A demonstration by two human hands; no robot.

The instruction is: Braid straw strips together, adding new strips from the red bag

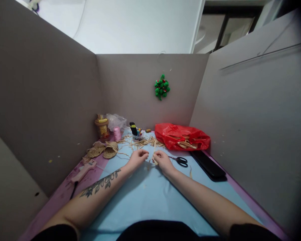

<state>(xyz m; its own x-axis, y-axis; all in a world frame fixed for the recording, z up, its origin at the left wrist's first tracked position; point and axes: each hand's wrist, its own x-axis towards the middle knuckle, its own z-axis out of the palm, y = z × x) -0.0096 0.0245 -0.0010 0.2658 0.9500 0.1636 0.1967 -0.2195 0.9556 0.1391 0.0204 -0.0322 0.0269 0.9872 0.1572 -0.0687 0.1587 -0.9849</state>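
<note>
My right hand (pixel 162 160) is closed on a pale strip of straw (pixel 155 146), which sticks up above the fingers with a short end below them. Just to its left, my left hand (pixel 137 158) has its fingers curled in a pinch; whatever it holds, if anything, is too small to make out. A small gap separates the two hands. Black-handled scissors (pixel 182 161) lie right beside my right hand, blades partly hidden behind it. Loose straw strips (pixel 140 144) are scattered beyond both hands on the light blue table cover (pixel 150 201).
A red plastic bag (pixel 170 135) with straw pieces lies back right, near a long black case (pixel 208 165). On the left are a pink glue gun (pixel 84 171), woven straw pieces (pixel 110 150), pink thread (pixel 117 133) and a lidded cup (pixel 102 127). Grey partitions (pixel 130 87) enclose the table.
</note>
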